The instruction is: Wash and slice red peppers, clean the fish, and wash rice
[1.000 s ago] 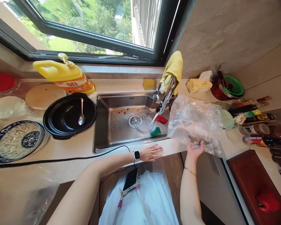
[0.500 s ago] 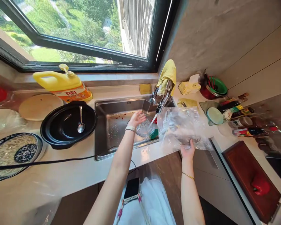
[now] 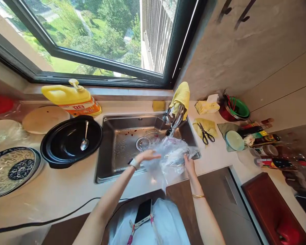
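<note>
A crumpled clear plastic bag point(image 3: 172, 154) is held over the right part and front rim of the steel sink point(image 3: 122, 144). My right hand point(image 3: 190, 164) grips the bag's right side, thumb on top. My left hand point(image 3: 147, 156) is at the bag's left edge, fingers stretched out; whether it touches the plastic is unclear. What the bag contains cannot be made out. Behind it stands the faucet point(image 3: 177, 119) with a yellow cloth point(image 3: 181, 97) draped over it. The bag covers part of a clear round dish in the sink.
Left of the sink sit a black oval pot point(image 3: 63, 144) holding a spoon point(image 3: 85, 143), a patterned bowl point(image 3: 37, 166) and a yellow detergent jug point(image 3: 73, 100). At right, scissors point(image 3: 206, 133) lie on a yellow cloth, near a red-brown board point(image 3: 262, 200). A black cable point(image 3: 66, 214) crosses the front.
My right hand has carried the bag left over the sink, uncovering the scissors. My left hand has come back from the sink basin to the bag's left side.
</note>
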Tool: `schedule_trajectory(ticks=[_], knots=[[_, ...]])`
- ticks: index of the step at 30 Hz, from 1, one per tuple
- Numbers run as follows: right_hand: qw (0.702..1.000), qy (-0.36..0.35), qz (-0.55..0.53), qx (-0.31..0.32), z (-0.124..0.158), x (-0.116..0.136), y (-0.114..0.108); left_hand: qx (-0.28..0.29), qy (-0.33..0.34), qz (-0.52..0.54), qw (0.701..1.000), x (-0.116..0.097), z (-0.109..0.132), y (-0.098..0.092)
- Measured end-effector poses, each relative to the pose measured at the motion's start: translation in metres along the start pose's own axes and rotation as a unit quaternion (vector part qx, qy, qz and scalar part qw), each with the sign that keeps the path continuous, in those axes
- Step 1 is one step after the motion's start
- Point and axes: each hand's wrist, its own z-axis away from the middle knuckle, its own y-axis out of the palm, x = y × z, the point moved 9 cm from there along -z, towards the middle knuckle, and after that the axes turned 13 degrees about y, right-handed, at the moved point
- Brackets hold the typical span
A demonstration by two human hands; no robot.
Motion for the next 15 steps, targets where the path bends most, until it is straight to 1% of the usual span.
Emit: schedule_trajectory(ticks=[1,2,3,4,5,6,7,9,12,15], knots=[[0.999,-0.001,0.036,0.01,0.0,-0.002,0.009,0.019,0.01,-0.018,1.0,-0.007,0.008,0.023],[0.997,0.0,0.069,0.02,0.001,-0.005,0.018,0.062,0.047,-0.087,0.993,-0.018,0.015,0.049],[0.995,0.002,0.097,0.029,0.001,-0.008,0.026,0.102,0.079,-0.155,0.98,-0.027,0.021,0.074],[0.992,0.002,0.12,0.037,0.002,-0.01,0.035,0.123,0.1,-0.216,0.963,-0.035,0.026,0.094],[0.989,-0.002,0.139,0.045,0.003,-0.01,0.043,0.116,0.095,-0.27,0.951,-0.038,0.027,0.106],[0.986,-0.011,0.156,0.053,0.004,-0.008,0.052,0.1,0.076,-0.31,0.942,-0.04,0.027,0.113],[0.982,-0.021,0.177,0.061,0.005,-0.005,0.06,0.082,0.056,-0.339,0.936,-0.041,0.026,0.116],[0.97,-0.043,0.224,0.079,0.005,0.007,0.078,0.039,0.02,-0.374,0.926,-0.041,0.024,0.113],[0.955,-0.068,0.271,0.1,0.005,0.028,0.099,-0.043,-0.006,-0.406,0.913,-0.04,0.021,0.099],[0.952,-0.095,0.266,0.114,0.005,0.046,0.113,-0.129,-0.027,-0.431,0.892,-0.035,0.021,0.084]])
